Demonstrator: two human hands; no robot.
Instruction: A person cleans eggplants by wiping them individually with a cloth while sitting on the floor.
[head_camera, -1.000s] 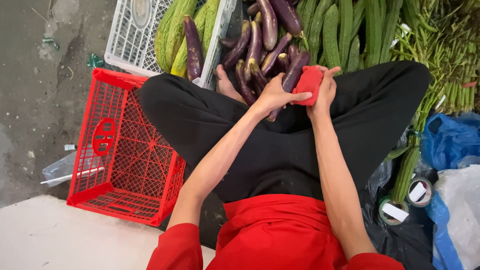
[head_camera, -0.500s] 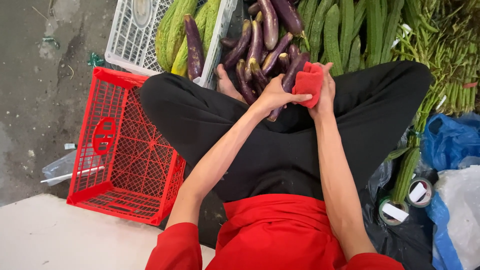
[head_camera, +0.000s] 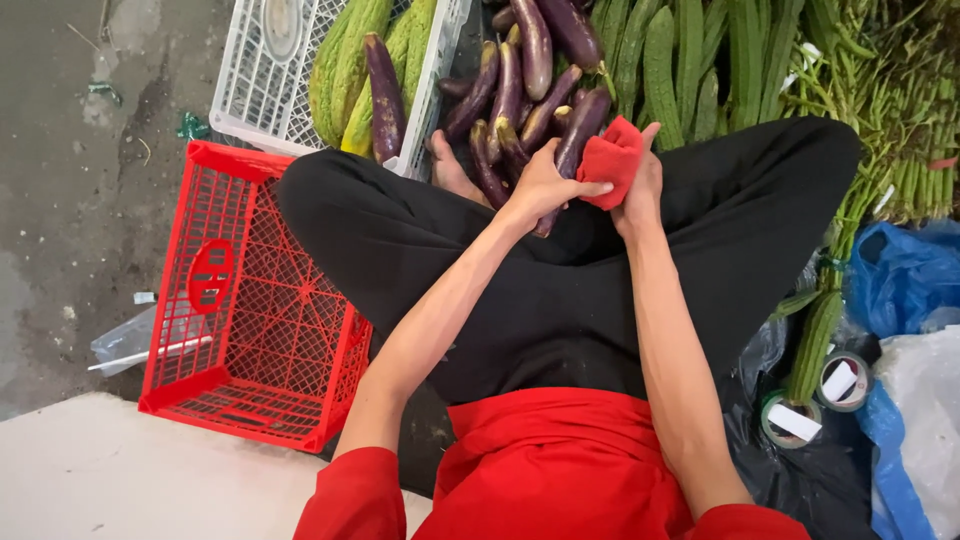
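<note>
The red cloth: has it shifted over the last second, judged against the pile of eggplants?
Yes, slightly. The red cloth, held in the right hand, has moved up toward the eggplants and looks more bunched than before.

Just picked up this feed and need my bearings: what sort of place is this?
Probably a market stall or produce sorting spot at ground level. Purple eggplants and green gourds lie heaped on the ground, plastic crates stand beside the seated person, and tape rolls lie nearby.
</note>
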